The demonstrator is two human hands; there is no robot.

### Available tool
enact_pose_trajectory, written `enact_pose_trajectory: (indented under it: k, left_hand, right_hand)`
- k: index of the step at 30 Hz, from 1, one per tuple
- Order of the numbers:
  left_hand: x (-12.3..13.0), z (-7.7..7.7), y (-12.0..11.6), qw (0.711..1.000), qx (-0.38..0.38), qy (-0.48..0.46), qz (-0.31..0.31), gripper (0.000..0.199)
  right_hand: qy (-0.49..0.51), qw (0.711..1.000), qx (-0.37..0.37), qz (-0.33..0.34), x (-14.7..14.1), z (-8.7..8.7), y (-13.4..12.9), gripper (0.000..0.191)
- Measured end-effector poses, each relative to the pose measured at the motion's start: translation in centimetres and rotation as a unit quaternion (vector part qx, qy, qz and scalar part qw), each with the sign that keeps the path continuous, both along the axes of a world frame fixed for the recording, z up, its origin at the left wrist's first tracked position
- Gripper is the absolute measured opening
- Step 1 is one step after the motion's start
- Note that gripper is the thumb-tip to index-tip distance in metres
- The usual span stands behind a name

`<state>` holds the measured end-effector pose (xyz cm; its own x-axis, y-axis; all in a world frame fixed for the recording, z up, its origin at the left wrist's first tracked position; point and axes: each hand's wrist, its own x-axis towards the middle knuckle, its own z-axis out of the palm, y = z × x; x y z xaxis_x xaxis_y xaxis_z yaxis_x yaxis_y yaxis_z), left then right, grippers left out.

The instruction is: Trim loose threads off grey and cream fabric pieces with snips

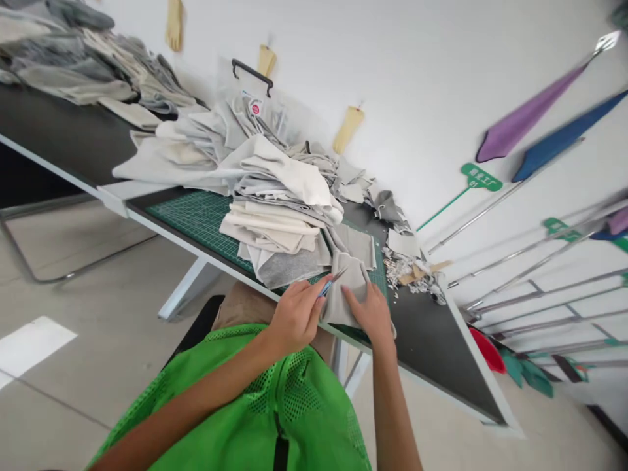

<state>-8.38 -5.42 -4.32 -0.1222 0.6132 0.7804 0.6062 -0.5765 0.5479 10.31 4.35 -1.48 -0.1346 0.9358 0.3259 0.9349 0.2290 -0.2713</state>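
My left hand [297,316] is closed around small thread snips [326,286] with a blue handle; their pointed metal tips reach over a piece of light grey fabric [338,302]. That fabric lies at the table's front edge, partly on a green cutting mat [196,219]. My right hand [371,313] rests on the same piece, thumb and fingers apart, pressing it down. Just left of the snips rises a stack of folded white, cream and grey cloth [279,226]. Another flat grey piece [358,245] lies behind the one under my hands.
Scraps and lint [417,275] gather on the dark table [436,347] at the right. More fabric heaps [73,62] stretch along the far left. A clear bag with a black handle [252,75] stands by the wall. Long-handled mops [532,124] lean at the right.
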Motion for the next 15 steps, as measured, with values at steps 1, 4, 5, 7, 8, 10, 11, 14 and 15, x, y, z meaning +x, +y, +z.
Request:
enact_pose_trajectory:
  k: [1,4,5,7,8,10,11,14,15]
  left_hand:
    - [-0.1,-0.2,0.1,1.000,-0.013,-0.001,-0.009,0.045]
    - [-0.2,-0.6,0.5,0.998,-0.043,-0.003,-0.037,0.043]
    - [-0.2,-0.6,0.5,0.998,-0.053,-0.004,-0.041,0.042]
    - [-0.3,-0.5,0.5,0.996,-0.075,0.002,-0.045,0.041]
    - [-0.4,-0.5,0.4,0.995,-0.086,0.010,-0.047,0.041]
    - [-0.6,-0.3,0.2,0.993,-0.103,0.022,-0.051,0.040]
    - [-0.7,-0.2,0.1,0.992,-0.110,0.024,-0.054,0.040]
    - [-1.0,-0.1,0.0,0.992,-0.111,0.015,-0.064,0.039]
    - [-1.1,-0.1,0.0,0.992,-0.109,0.010,-0.068,0.039]
  right_hand:
    - [-0.019,1.000,-0.005,-0.005,-0.3,-0.2,0.4,0.073]
    - [-0.038,0.999,0.008,0.000,-1.4,-0.5,1.0,0.064]
    - [-0.038,0.999,0.013,0.013,-1.8,-0.5,1.0,0.060]
    - [-0.043,0.998,0.027,0.042,-2.4,-0.7,0.9,0.054]
    - [-0.047,0.997,0.038,0.055,-2.6,-0.7,0.8,0.050]
    - [-0.045,0.994,0.072,0.068,-2.4,-0.3,0.4,0.046]
    - [-0.039,0.993,0.096,0.059,-2.1,0.3,0.3,0.045]
    - [0.003,0.987,0.157,-0.027,-0.6,3.9,0.3,0.046]
    - [0.021,0.987,0.156,-0.043,-0.2,5.7,0.4,0.046]
